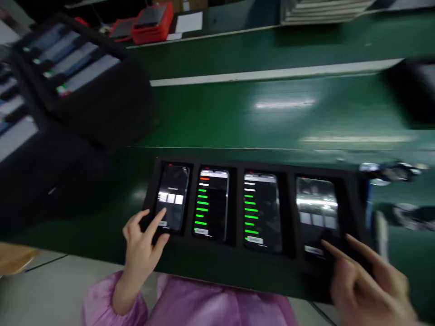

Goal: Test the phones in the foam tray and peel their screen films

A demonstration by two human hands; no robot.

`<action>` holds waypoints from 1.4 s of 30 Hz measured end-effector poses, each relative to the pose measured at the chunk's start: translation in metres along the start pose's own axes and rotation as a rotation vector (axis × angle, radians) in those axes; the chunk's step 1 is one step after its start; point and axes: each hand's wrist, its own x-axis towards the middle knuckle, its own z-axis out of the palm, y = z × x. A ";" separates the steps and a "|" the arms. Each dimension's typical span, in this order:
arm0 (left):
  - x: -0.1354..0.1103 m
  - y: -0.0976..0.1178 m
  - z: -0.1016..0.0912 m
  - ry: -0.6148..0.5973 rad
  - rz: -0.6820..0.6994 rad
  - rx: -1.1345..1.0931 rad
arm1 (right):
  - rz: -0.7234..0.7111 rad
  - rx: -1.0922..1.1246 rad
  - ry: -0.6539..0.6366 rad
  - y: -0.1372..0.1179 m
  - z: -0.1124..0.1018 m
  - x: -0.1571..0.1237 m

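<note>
Tapping lightly, fingertips only: left hand (142, 244), unclenched, on the first phone (171, 197) in the black tray (220, 262); right hand (367, 280), unclenched, on the tray's last phone (317, 217).

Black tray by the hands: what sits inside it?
The black tray holds four phones: two showing green lists, two dim outer ones under the left hand and right hand, partly covered.
</note>
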 end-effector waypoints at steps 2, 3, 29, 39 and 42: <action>0.000 -0.004 0.002 -0.004 0.014 0.018 | 0.009 -0.049 0.016 0.002 0.000 -0.001; 0.000 -0.005 0.003 -0.004 0.019 0.023 | 0.015 -0.063 0.010 0.002 0.000 -0.001; -0.001 -0.004 0.006 0.025 -0.035 -0.026 | -0.308 0.059 -0.276 -0.063 0.010 0.036; -0.003 0.003 0.004 -0.001 -0.056 0.066 | -0.277 0.241 -0.240 -0.046 0.029 0.018; 0.005 0.006 -0.002 -0.006 -0.038 0.073 | -0.231 0.250 -0.248 -0.045 0.034 0.015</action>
